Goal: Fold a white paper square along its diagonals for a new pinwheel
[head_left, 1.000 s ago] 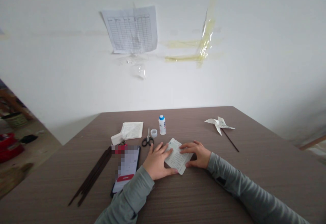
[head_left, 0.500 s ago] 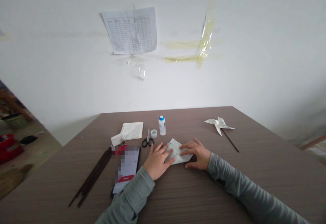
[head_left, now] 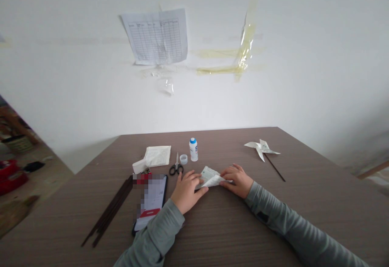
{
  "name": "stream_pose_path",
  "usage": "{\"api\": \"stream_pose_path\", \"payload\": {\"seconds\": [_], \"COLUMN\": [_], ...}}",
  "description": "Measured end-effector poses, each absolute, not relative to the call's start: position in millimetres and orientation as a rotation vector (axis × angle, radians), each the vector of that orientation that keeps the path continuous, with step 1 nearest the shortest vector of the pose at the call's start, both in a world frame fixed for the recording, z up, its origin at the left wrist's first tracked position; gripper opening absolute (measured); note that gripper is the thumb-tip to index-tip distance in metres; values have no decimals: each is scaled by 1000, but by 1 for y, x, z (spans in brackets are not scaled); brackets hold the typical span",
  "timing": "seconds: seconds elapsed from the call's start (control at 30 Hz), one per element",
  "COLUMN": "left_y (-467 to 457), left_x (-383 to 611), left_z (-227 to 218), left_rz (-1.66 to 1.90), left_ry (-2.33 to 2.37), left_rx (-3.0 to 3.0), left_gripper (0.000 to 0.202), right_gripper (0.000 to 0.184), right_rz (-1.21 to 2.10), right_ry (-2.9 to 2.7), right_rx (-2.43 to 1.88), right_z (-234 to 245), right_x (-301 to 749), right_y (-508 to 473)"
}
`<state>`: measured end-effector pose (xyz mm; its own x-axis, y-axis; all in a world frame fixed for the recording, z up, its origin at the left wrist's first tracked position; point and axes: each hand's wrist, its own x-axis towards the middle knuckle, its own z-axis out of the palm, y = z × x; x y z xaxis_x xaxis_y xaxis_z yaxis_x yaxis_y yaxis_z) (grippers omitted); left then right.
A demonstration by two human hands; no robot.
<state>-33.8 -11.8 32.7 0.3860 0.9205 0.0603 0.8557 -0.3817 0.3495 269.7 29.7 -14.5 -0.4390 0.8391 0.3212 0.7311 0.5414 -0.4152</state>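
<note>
A small printed sheet of paper [head_left: 209, 176] lies on the table in front of me, its near edge folded up toward the far side. My left hand [head_left: 187, 192] rests on the paper's left part, fingers stretched out and apart. At the right end, my right hand [head_left: 237, 180] pinches the folded edge between thumb and fingers. Just beyond the paper stands a white glue bottle [head_left: 193, 150] with a blue top. Beside it are a clear round cap [head_left: 183, 159] and black-handled scissors [head_left: 176, 167].
A phone [head_left: 152, 202] and a bundle of dark sticks [head_left: 112, 206] lie left of my left arm. Behind them is a stack of paper squares [head_left: 158, 155]. A paper pinwheel [head_left: 261, 149] on a stick lies at the right. The wall [head_left: 91, 97] borders the table's far edge.
The paper's near edge has been lifted and folded over away from me. My right hand has closed from spread fingers into a pinch on it; my left hand has barely moved.
</note>
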Motion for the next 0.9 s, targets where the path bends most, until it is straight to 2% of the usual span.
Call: {"api": "stream_pose_path", "payload": {"seconds": [0.3,0.5,0.63,0.7,0.8,0.9], "left_y": [-10,-14,-13,-13,-14,-15], "left_x": [-30,-23,-23,-23,-22,-20], "left_z": [38,47,47,46,44,44], "left_rz": [398,417,450,466,458,444], "left_ry": [1619,1686,1667,1663,1675,1690], "left_rx": [2316,2244,2215,2226,2258,2292], "left_gripper": [35,32,57,62,62,49], "right_gripper": [36,12,30,28,16,15], "right_rz": [156,141,161,162,154,123], "right_ry": [-2265,-2250,-2180,-2183,-2221,-2262], "right_rx": [-1325,-1347,-1341,-1308,-1268,-1265], "right_z": [7,-7,-16,-17,-15,-11], "right_x": [269,260,262,265,268,269], "right_y": [23,25,28,28,26,24]}}
